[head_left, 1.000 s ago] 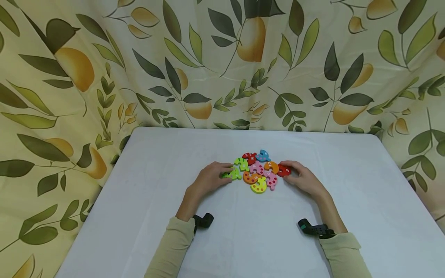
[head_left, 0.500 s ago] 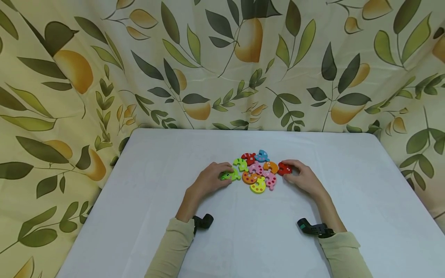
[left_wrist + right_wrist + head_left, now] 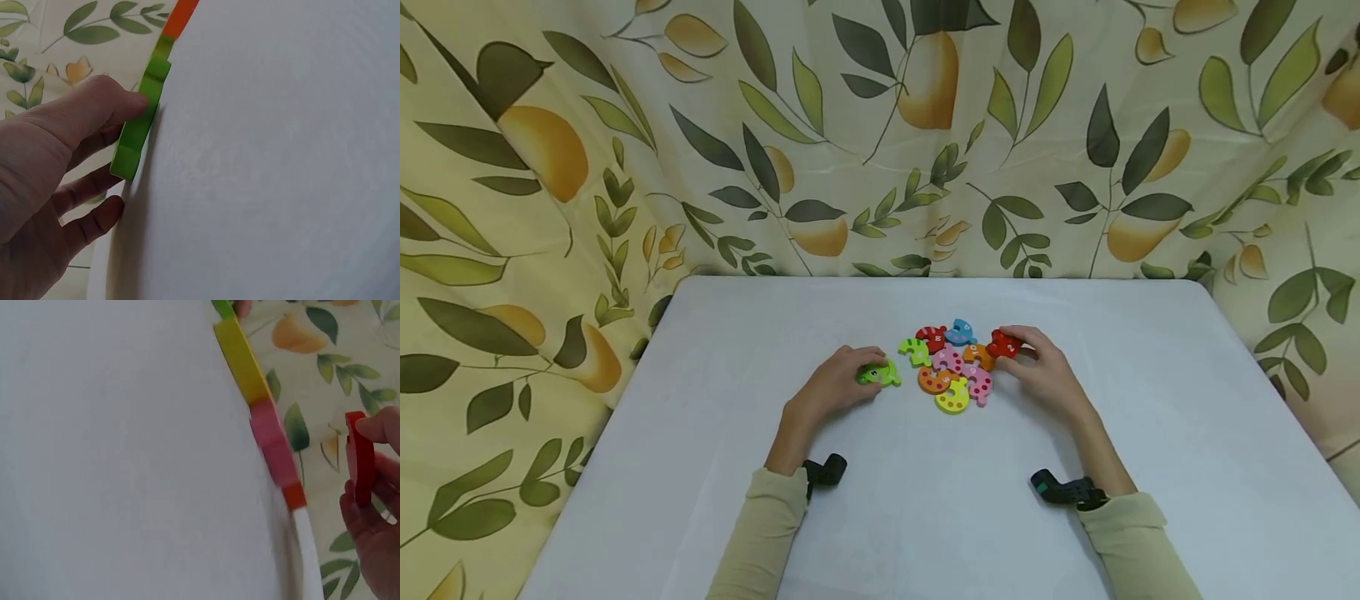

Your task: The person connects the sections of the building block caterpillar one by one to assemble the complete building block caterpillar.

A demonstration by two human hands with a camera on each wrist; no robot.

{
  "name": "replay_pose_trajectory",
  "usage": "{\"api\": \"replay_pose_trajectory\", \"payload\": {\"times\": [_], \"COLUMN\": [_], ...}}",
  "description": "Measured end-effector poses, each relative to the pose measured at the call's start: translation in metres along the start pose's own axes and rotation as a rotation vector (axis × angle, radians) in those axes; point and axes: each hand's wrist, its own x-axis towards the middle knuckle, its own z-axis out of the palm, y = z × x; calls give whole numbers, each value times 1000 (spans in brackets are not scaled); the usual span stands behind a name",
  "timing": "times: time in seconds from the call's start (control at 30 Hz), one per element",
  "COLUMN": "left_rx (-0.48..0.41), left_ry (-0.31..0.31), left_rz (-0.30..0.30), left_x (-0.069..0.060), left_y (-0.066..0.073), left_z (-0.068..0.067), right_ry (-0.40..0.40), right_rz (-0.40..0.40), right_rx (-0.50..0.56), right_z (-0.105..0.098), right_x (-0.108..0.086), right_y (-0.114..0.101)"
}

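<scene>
My left hand point(image 3: 831, 386) pinches a green puzzle piece with a face point(image 3: 887, 373), low over the table at the cluster's left. In the left wrist view the thumb presses the edge of this green piece point(image 3: 139, 122). My right hand point(image 3: 1051, 375) holds a red puzzle piece marked 2 point(image 3: 1002, 343) between thumb and fingers. The right wrist view shows that red piece point(image 3: 362, 464) raised off the table. Between the hands lie several curved, colourful pieces, among them a yellow spotted piece point(image 3: 953, 398), a pink piece point(image 3: 979, 382) and an orange piece point(image 3: 978, 356).
A blue piece point(image 3: 959, 332), a red striped piece point(image 3: 931, 337) and a green striped piece point(image 3: 915, 352) form the cluster's far side. The white table point(image 3: 925, 508) extends around them. A leaf-patterned curtain point(image 3: 880, 150) hangs behind and at the sides.
The left hand has drawn the green piece leftward, widening its gap from the cluster. The right hand has raised the red piece and moved it slightly left. The head view has shifted a little.
</scene>
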Motion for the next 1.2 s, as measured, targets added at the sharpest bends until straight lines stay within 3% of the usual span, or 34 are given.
{"api": "replay_pose_trajectory", "payload": {"times": [0.17, 0.3, 0.47, 0.63, 0.7, 0.87, 1.2], "left_rx": [0, -9, -33, -22, -17, -26, -63], "left_ry": [7, 15, 45, 65, 64, 60, 55], "left_rz": [1, -7, -21, -10, -3, -20, -28], "left_x": [-2, -4, -6, -8, -9, -9, -9], "left_y": [-7, -10, -18, -25, -27, -29, -34], "left_z": [-6, -10, -14, -16, -17, -20, -18], "right_ry": [-102, -167, -194, -109, -69, -75, -104], "right_rz": [-76, -87, -92, -86, -77, -68, -76], "right_rx": [82, 162, 258, 337, 313, 215, 200], "right_z": [24, 56, 102, 140, 148, 156, 157], "right_x": [3, 9, 19, 22, 20, 18, 19], "right_y": [-40, -77, -103, -103, -102, -96, -89]}}
